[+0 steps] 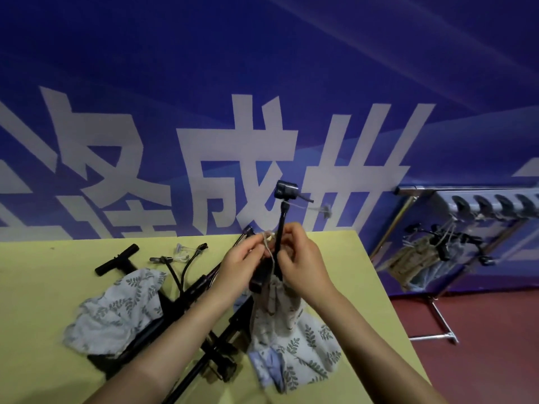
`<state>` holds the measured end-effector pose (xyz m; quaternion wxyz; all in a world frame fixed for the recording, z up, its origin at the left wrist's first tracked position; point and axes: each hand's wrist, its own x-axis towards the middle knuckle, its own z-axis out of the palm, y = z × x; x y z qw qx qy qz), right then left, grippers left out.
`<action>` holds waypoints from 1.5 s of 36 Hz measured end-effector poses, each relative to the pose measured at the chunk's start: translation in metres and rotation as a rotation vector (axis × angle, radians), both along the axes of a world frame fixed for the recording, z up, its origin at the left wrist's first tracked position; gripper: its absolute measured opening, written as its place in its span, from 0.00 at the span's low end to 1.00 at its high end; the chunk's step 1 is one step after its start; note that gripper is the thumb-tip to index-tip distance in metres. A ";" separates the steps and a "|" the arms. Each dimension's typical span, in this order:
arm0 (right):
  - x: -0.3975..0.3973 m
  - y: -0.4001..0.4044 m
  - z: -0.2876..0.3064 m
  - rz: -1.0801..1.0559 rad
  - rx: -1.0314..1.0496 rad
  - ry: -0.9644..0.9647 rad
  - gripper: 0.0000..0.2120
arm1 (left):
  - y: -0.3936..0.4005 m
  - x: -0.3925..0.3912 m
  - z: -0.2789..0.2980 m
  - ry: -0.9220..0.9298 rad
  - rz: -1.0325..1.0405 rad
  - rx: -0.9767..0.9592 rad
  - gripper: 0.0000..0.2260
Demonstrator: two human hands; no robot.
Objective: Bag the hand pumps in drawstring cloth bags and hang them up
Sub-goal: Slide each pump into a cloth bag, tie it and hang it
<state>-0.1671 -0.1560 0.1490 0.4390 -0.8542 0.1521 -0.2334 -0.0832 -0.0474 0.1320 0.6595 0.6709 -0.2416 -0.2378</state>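
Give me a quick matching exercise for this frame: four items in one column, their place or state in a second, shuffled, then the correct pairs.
Items
1. T-handle pump
2. Leaf-print bag at centre
3. Metal rack
4. Drawstring

Places or states
A. pinched between left hand and right hand
B. stands on the red floor at right, bagged pumps hanging from it
C. lies on the yellow table, its lower end under a leaf-print cloth
D. held upright, a black pump hose sticking out of its top

Pairs: 1-C, 2-D, 3-B, 4-A

On the worktop, a bagged pump lies left of loose pumps; a rack stands right.
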 end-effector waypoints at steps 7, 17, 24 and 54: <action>0.011 -0.010 -0.005 -0.192 0.015 0.051 0.08 | 0.007 0.001 0.002 -0.124 0.072 -0.074 0.14; 0.014 0.011 -0.019 -0.118 0.275 -0.056 0.14 | 0.008 0.014 0.002 -0.048 0.092 -0.108 0.11; 0.004 0.002 -0.024 -0.180 0.031 0.286 0.19 | 0.000 0.013 -0.004 -0.070 0.097 -0.119 0.11; -0.043 -0.112 0.004 0.126 0.805 -0.194 0.04 | -0.104 -0.026 0.008 -0.279 -0.029 -0.033 0.02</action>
